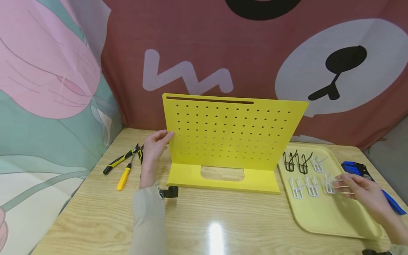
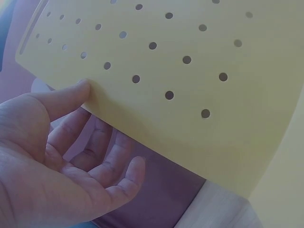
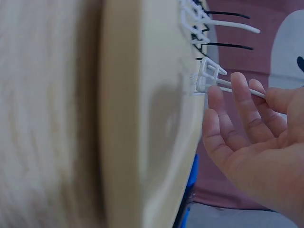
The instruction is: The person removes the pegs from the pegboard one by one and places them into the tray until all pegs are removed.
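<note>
A yellow pegboard [image 1: 229, 132] with rows of round holes stands upright on its bent base. At its left edge my left hand [image 1: 155, 146] pinches the board, the thumb on the front face and fingers behind, as the left wrist view shows. Over the cream tray [image 1: 338, 217] my right hand [image 1: 361, 191] pinches the prong of a white wire hook [image 3: 208, 78] between thumb and fingertips. Whether that hook still touches the tray I cannot tell. Beside it lie more white hooks [image 1: 312, 187] and two black wire hooks [image 1: 289, 163].
Yellow-and-black pliers [image 1: 119, 162] and a yellow-handled screwdriver [image 1: 124, 178] lie left of the board on the wooden table [image 1: 191, 223]. A blue-and-black item [image 1: 353, 167] lies partly hidden by the right hand, past the tray. Printed cloth [image 1: 255, 63] hangs behind the table.
</note>
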